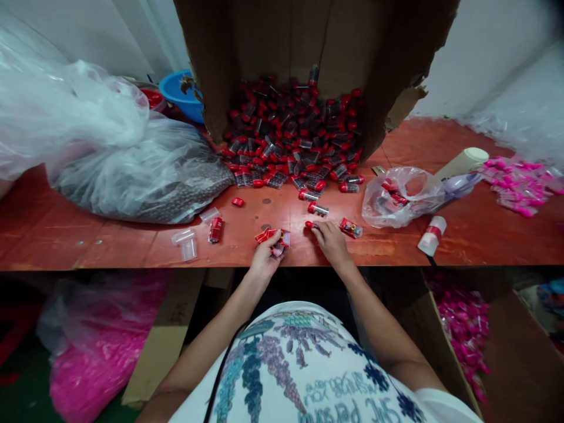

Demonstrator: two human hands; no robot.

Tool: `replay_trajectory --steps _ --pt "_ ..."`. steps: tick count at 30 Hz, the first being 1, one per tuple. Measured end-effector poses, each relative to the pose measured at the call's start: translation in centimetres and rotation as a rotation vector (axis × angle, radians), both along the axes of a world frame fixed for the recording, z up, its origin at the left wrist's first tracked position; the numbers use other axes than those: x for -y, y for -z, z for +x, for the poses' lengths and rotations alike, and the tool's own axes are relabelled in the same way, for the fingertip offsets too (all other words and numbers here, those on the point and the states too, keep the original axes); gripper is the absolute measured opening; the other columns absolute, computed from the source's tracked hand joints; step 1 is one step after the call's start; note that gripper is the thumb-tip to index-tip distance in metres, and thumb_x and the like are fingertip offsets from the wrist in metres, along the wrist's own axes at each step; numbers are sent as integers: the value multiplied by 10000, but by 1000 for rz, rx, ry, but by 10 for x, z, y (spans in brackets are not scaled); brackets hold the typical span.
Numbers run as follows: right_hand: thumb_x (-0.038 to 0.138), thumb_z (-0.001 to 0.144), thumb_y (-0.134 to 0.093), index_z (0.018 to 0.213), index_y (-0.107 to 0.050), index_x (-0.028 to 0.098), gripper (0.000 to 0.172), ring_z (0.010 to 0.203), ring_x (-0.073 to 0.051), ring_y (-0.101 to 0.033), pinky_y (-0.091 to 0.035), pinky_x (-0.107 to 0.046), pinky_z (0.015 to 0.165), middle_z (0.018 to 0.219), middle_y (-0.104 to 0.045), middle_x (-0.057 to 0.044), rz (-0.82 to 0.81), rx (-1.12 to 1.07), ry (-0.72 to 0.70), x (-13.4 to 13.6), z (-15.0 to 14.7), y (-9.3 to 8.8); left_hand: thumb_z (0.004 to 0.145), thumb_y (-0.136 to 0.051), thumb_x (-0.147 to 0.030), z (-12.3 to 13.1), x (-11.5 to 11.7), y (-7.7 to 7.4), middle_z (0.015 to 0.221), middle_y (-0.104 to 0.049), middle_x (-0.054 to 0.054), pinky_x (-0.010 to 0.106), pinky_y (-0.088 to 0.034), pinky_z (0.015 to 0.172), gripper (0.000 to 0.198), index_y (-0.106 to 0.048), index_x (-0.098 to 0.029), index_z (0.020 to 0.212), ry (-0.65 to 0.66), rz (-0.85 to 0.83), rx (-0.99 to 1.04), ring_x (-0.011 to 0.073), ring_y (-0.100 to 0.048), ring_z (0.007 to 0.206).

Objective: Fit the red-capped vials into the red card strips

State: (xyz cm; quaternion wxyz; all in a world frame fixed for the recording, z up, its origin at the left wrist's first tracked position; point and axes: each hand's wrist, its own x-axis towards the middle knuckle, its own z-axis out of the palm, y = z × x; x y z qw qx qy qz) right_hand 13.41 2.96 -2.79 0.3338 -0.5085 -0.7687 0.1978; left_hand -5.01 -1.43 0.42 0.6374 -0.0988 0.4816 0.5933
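My left hand (264,257) is closed on several red printed wrappers (284,237) just above the table's front edge. To its right, my right hand (332,242) has its fingertips closed on a small red-capped tube (309,224); most of the tube is hidden by the fingers. Beside the right hand lies a tube with a red printed wrapper (351,228). Farther back is a clear red-capped tube (318,209) with dark contents. A large heap of such tubes (295,141) spills from a cardboard box (383,76) lying open toward me.
On the left lies a plastic bag of dark beads (145,182). Nearer are clear empty tubes (188,247), a red cylinder (215,230) and a loose red cap (238,202). Rightward are a plastic bag with red wrappers (396,200), a white bottle (432,235) and pink pieces (520,182).
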Motion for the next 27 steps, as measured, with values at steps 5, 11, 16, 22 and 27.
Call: replay_trajectory --steps 5,11,16,22,27 --pt "440 880 -465 1079 -616 199 347 642 -155 -577 -483 -250 522 847 -649 -33 -418 -528 8 42 -21 -14 717 -664 -51 4 -1 6 639 -668 22 245 -528 514 81 -634 -124 702 -46 59 -25 116 -612 515" --pt "456 829 -529 1052 -641 172 378 596 -128 -546 -453 -212 440 850 -646 -36 -533 -679 33 58 -31 -16 629 -727 -46 14 1 9 699 -693 58 262 -543 606 117 -654 -97 706 -69 180 -114 146 -650 608" --pt "442 824 -545 1035 -671 178 360 582 -111 -535 -417 -189 417 877 -669 -38 -553 -651 -33 57 -28 -15 541 -787 -65 16 5 4 628 -667 8 213 -507 591 184 -645 -108 650 -72 273 -191 105 -619 562" --pt "425 812 -572 1068 -626 190 352 528 -82 -496 -389 -162 380 805 -640 -9 -585 -752 8 57 -28 -15 543 -810 -142 17 12 -2 672 -672 4 239 -492 654 208 -660 -126 687 55 376 -297 114 -620 611" --pt "412 795 -603 1018 -587 199 309 500 -71 -485 -366 -145 359 713 -583 28 -590 -802 -30 58 -28 -16 515 -812 -132 21 14 -2 706 -675 -1 244 -480 680 251 -662 -140 716 80 395 -376 119 -617 642"
